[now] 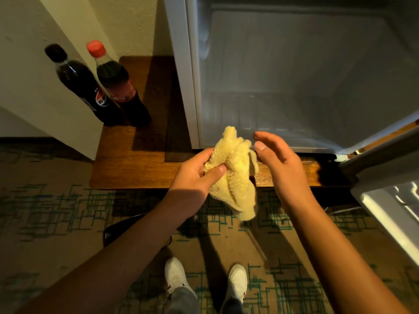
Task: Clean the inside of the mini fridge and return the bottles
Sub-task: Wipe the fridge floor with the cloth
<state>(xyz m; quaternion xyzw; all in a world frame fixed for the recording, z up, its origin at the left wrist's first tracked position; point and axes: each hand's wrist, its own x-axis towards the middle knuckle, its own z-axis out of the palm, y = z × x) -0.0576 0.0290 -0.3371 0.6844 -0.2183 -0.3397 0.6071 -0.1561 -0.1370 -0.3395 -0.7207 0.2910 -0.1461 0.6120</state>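
The mini fridge [294,75] stands open on a low wooden platform, and its white inside holds nothing. Two dark cola bottles stand upright to its left: one with a black cap [79,85], one with a red cap [118,87]. A crumpled yellow cloth [233,175] hangs in front of the fridge's lower edge. My left hand [195,175] grips the cloth from the left, thumb pressed on it. My right hand [278,162] is just right of the cloth with fingers apart, touching its edge at most.
The fridge door [390,196] swings out at the right, its inner shelf showing. The wooden platform [136,164] runs under the fridge and bottles. A patterned carpet lies below, with my two white shoes [176,275] and a dark object [118,230] near my left arm.
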